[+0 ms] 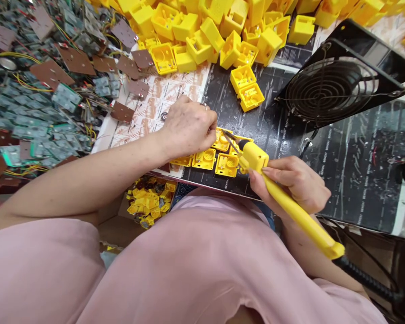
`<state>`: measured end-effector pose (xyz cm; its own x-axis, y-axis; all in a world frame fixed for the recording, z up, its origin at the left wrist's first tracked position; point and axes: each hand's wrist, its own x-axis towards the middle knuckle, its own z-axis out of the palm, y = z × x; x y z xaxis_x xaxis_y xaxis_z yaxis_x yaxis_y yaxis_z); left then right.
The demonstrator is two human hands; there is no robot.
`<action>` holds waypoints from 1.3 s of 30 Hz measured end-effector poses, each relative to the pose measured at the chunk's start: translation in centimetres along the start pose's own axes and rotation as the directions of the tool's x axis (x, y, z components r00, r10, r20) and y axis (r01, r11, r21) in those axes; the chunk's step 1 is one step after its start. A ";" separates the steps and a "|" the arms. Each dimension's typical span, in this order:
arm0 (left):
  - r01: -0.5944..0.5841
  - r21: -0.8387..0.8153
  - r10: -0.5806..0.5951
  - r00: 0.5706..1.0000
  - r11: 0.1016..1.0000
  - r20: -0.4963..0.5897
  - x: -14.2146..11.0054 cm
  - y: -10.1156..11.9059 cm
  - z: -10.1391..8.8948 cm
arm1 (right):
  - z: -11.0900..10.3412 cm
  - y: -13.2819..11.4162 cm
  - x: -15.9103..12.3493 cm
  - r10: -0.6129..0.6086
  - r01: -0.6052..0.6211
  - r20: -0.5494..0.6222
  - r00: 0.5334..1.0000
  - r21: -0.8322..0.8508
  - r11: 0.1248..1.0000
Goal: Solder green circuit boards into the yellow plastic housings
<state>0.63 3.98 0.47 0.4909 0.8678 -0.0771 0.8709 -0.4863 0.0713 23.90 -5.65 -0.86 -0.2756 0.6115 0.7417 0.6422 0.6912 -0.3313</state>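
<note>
**Yellow-handled soldering iron (307, 222) at a yellow plastic housing (222, 140), center of frame**

Right hand (292, 184) is wrapped firmly round the handle, long axis running up-left, tip pointing at the housing. Left hand (187, 128) is nearer, pinching in, but I can't tell what it's holding. More open yellow housings (204, 158) sit just below; a big heap of yellow boxes (195, 40) fills the top of frame.

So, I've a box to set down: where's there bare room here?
Black mat shows right of the right hand, below the fan guard; a smaller patch lies between that guard and the yellow housings. The circuit boards at left and the yellow heap at top are crowded.
</note>
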 end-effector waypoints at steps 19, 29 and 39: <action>-0.018 0.002 0.018 1.000 1.000 -0.013 0.1 -0.1 0.1 | -1.1 0.0 -0.4 0.062 -0.062 0.003 0.998 0.004 0.998; 0.039 0.027 -0.040 0.997 0.999 0.073 0.2 0.4 -0.7 | -0.3 1.2 -1.8 0.076 -0.075 -0.058 0.995 0.020 0.997; 0.017 -0.062 -0.010 0.995 0.998 0.102 0.0 -0.8 -0.6 | -0.9 1.3 -2.0 0.140 -0.139 -0.035 0.989 0.045 0.989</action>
<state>-0.06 4.39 1.02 0.4819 0.8579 -0.1784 0.8757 -0.4645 0.1316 25.94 -6.30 -2.23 -0.1574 0.6884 0.7081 0.6412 0.6165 -0.4568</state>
